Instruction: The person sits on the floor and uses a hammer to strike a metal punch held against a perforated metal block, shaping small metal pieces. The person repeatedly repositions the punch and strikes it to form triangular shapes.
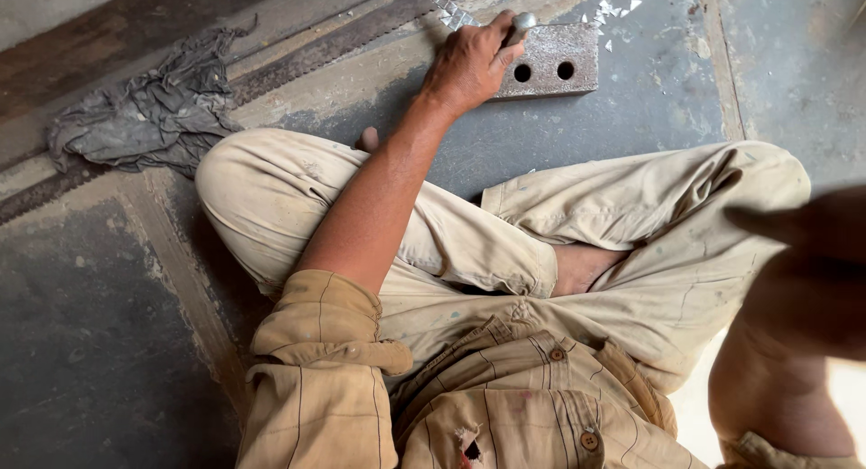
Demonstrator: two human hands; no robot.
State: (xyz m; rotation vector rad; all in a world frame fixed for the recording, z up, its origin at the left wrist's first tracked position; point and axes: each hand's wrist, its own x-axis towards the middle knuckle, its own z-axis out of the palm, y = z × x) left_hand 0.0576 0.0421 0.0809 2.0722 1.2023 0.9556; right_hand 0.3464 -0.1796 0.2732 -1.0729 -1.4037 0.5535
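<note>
While the person sits cross-legged on the floor (649, 99), the left hand (469, 63) reaches forward with its grip closed around a short metal tool (520, 24); only the tool's rounded grey head shows, poking out above the fingers. Directly under and to the right of that grip lies a flat rectangular metal block (555, 59), rusty and speckled, with two round holes side by side. The hand rests against the block's left end, and the tool head sits at its upper left corner.

Just beyond the grip, small bright metal scraps (453, 12) lie scattered on the floor, with more of them (618, 4) past the block's far right corner. A long dark saw blade (343, 41) with a toothed edge runs diagonally across the floor to the left of the grip. Farther left, well apart from the hand, a crumpled grey rag (149, 108) lies partly over the blade.

Nearer the camera, the bare left forearm stretches back over folded legs in tan trousers (631, 216) to a rolled-up sleeve of a tan checked shirt (505, 397).

At the right edge, the right hand (794, 230) is raised close to the camera, dark and blurred; whether its grip is open or closed cannot be told.
</note>
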